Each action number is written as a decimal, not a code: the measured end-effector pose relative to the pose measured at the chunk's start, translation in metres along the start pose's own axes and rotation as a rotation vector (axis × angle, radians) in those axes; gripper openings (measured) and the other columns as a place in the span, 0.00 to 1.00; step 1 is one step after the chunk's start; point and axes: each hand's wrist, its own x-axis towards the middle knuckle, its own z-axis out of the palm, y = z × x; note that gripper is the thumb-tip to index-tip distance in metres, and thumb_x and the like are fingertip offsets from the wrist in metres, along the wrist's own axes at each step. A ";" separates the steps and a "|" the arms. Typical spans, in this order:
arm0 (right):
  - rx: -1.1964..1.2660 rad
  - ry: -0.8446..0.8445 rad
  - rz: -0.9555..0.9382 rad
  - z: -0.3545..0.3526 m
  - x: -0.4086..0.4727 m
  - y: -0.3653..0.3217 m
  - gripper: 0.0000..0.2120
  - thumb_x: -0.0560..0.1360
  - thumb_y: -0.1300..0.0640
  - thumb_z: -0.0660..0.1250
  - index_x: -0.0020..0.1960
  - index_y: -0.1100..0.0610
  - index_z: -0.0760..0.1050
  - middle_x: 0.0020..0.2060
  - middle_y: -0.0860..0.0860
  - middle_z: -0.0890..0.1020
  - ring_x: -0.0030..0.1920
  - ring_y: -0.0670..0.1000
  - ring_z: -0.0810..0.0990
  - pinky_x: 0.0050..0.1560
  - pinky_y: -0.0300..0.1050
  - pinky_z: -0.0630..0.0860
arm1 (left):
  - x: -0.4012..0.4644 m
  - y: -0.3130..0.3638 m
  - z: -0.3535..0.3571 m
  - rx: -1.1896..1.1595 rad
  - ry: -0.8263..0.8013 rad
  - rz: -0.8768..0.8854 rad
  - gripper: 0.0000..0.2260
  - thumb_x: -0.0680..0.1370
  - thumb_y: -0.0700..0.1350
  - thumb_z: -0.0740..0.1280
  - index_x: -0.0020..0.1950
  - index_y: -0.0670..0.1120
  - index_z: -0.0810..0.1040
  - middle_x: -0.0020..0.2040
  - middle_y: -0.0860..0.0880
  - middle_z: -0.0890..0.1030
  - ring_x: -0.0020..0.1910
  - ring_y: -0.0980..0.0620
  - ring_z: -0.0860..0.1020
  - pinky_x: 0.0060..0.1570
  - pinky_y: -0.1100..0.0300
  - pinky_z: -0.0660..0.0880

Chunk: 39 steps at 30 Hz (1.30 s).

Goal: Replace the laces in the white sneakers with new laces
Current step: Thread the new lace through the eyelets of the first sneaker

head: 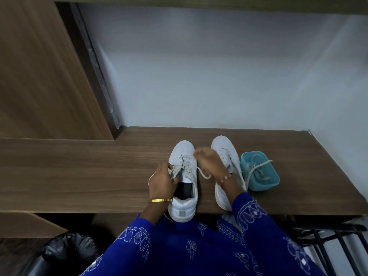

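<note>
Wooden desk (79, 172) against a pale wall is bearing both sneakers. The left hand (160, 181) and right hand (208, 162) are each pinching lace ends on the left sneaker (184, 196), seemingly mid-lacing. The right sneaker (226, 154) is lying laceless; laces are sitting in the blue tub (272, 176).

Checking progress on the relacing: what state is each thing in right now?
Left shoe: upright, partly laced.
Right shoe: upright, no lace visible.
Lace: loose end hanging.
Tub: open, laces inside.
Left hand: holding lace.
Right hand: pinching lace.
</note>
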 end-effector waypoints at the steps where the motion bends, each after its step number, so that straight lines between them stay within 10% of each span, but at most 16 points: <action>1: -0.161 -0.045 -0.016 0.010 0.000 0.011 0.08 0.76 0.55 0.65 0.42 0.58 0.76 0.32 0.50 0.77 0.31 0.44 0.74 0.31 0.32 0.69 | 0.000 0.001 -0.001 -0.009 -0.009 -0.012 0.13 0.73 0.47 0.69 0.53 0.43 0.73 0.47 0.46 0.77 0.42 0.44 0.77 0.38 0.56 0.68; 7: -0.438 0.070 -0.055 0.024 -0.004 0.025 0.16 0.77 0.59 0.60 0.31 0.58 0.63 0.29 0.51 0.68 0.34 0.53 0.70 0.37 0.44 0.64 | -0.001 -0.002 -0.002 0.045 -0.048 -0.048 0.15 0.72 0.47 0.68 0.56 0.44 0.72 0.51 0.45 0.77 0.47 0.44 0.77 0.41 0.56 0.69; 14: 0.232 0.745 -0.178 -0.028 0.000 -0.030 0.09 0.79 0.58 0.59 0.43 0.62 0.71 0.30 0.45 0.70 0.30 0.41 0.67 0.29 0.27 0.65 | 0.000 -0.001 -0.001 0.110 -0.062 -0.029 0.17 0.72 0.46 0.67 0.59 0.43 0.72 0.55 0.44 0.74 0.50 0.44 0.76 0.43 0.54 0.71; 22: -0.196 0.372 -0.178 0.018 -0.007 0.007 0.35 0.77 0.60 0.62 0.76 0.54 0.45 0.33 0.49 0.74 0.33 0.50 0.76 0.33 0.45 0.73 | -0.001 0.000 0.000 0.016 -0.116 -0.123 0.17 0.74 0.47 0.65 0.60 0.44 0.67 0.51 0.42 0.80 0.47 0.40 0.79 0.38 0.56 0.69; 27: -0.487 0.064 -0.167 0.038 -0.010 0.037 0.17 0.77 0.61 0.59 0.65 0.57 0.72 0.54 0.56 0.78 0.51 0.57 0.79 0.51 0.48 0.75 | -0.003 0.001 -0.002 0.035 -0.111 -0.116 0.15 0.75 0.48 0.64 0.57 0.42 0.67 0.47 0.42 0.80 0.45 0.39 0.79 0.35 0.57 0.65; 34: -0.375 0.265 -0.137 0.017 0.001 0.032 0.07 0.78 0.59 0.58 0.43 0.59 0.71 0.38 0.53 0.75 0.41 0.54 0.76 0.41 0.43 0.69 | -0.003 0.003 -0.002 0.060 -0.095 -0.117 0.12 0.75 0.45 0.63 0.56 0.43 0.68 0.45 0.42 0.80 0.44 0.39 0.78 0.35 0.56 0.64; 39: -0.030 0.664 -0.089 -0.023 0.006 -0.005 0.09 0.80 0.60 0.55 0.53 0.65 0.71 0.40 0.53 0.75 0.37 0.48 0.71 0.35 0.38 0.61 | -0.002 0.000 -0.001 0.078 -0.085 -0.094 0.10 0.75 0.45 0.63 0.54 0.44 0.69 0.44 0.43 0.80 0.42 0.40 0.78 0.34 0.57 0.65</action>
